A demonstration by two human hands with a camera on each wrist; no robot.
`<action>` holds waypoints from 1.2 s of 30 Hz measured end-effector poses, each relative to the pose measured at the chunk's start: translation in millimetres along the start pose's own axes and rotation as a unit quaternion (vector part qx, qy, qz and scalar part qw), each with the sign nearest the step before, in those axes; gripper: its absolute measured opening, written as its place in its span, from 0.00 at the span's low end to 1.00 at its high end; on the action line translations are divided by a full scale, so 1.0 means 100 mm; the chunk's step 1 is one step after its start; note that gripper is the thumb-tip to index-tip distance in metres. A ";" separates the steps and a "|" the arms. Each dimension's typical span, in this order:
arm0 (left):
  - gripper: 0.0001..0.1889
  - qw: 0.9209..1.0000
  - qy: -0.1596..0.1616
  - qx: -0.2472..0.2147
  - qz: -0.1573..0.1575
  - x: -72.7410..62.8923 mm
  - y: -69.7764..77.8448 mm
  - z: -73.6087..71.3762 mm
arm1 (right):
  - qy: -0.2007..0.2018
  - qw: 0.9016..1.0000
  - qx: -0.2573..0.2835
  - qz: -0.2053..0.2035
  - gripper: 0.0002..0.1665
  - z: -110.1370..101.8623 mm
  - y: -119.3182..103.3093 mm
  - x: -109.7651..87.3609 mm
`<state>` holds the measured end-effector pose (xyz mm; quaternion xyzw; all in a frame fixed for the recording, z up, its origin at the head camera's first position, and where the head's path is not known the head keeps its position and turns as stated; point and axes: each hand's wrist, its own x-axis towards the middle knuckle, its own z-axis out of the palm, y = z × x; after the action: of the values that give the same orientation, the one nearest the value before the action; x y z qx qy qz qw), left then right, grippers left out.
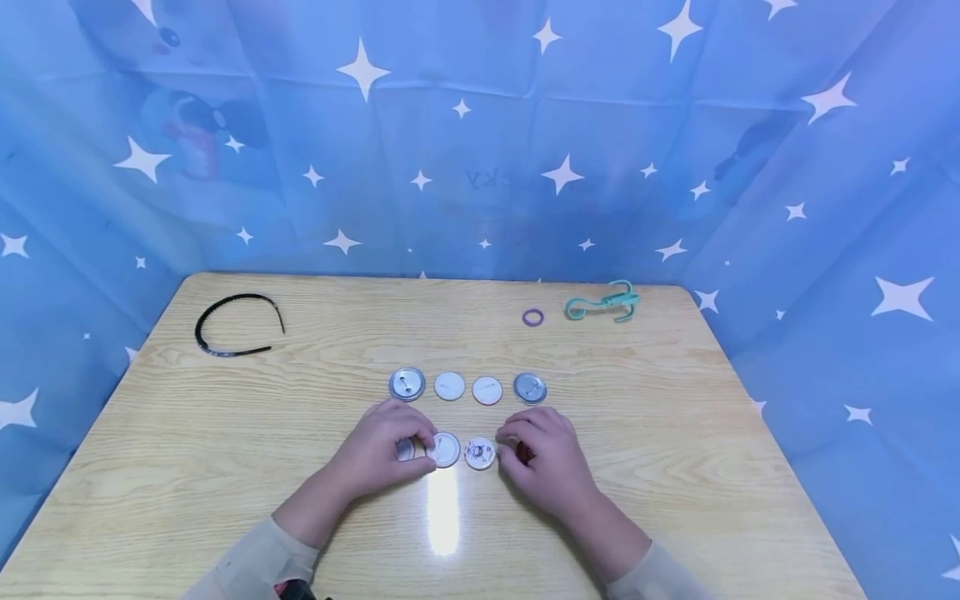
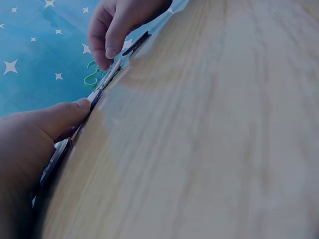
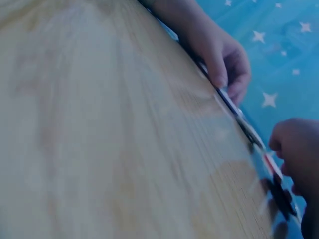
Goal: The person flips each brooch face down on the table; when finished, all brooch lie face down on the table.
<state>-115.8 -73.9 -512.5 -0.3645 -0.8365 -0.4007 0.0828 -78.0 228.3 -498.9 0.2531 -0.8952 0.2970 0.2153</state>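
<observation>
Two rows of round pin-back badges lie on the wooden table. My left hand (image 1: 386,450) pinches a white-backed badge (image 1: 446,450) by its left edge, thumb below and forefinger above. Another badge (image 1: 405,450) shows partly beneath that hand's arched fingers. Just right of the pinched one, a badge with a drawn picture (image 1: 480,453) lies face up. My right hand (image 1: 551,458) is at its right edge, fingers loosely bent, with thumb and forefinger apart. Under the right palm a dark red badge (image 1: 524,452) is mostly hidden. In the left wrist view, the left thumb (image 2: 75,112) presses at a badge's rim.
Behind the hands runs a row of badges with pins up, from a silver one (image 1: 407,384) to a grey-blue one (image 1: 530,388). Farther back lie a black headband (image 1: 213,350), a purple ring (image 1: 533,317) and a teal hook-shaped item (image 1: 603,302). A starry blue curtain (image 1: 480,133) hangs behind the table.
</observation>
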 end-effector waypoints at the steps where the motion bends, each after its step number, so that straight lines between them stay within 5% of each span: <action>1: 0.14 1.000 0.000 0.000 0.000 0.00 0.00 0.00 | 0.002 1.000 0.001 0.006 0.08 -0.02 0.03 -0.01; 12: 0.19 0.999 -0.007 0.032 -0.001 -0.01 0.04 0.00 | -0.011 0.999 0.029 0.041 0.11 -0.13 0.14 -0.07; 23: 0.18 0.996 0.002 0.080 0.036 0.05 0.20 0.23 | -0.031 0.998 0.022 0.051 0.16 -0.07 0.07 -0.09; 30: 0.17 0.992 -0.020 0.121 0.006 0.11 0.36 0.32 | -0.053 0.996 0.013 0.065 0.18 -0.07 0.00 -0.09; 36: 0.14 0.987 -0.009 0.162 -0.002 0.18 0.47 0.42 | -0.060 0.995 0.008 0.075 0.18 -0.08 -0.01 -0.11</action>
<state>-90.7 -14.0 -504.1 -0.3484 -0.8917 -0.2569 0.1323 -67.2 236.6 -498.7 0.2047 -0.9205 0.3035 0.1364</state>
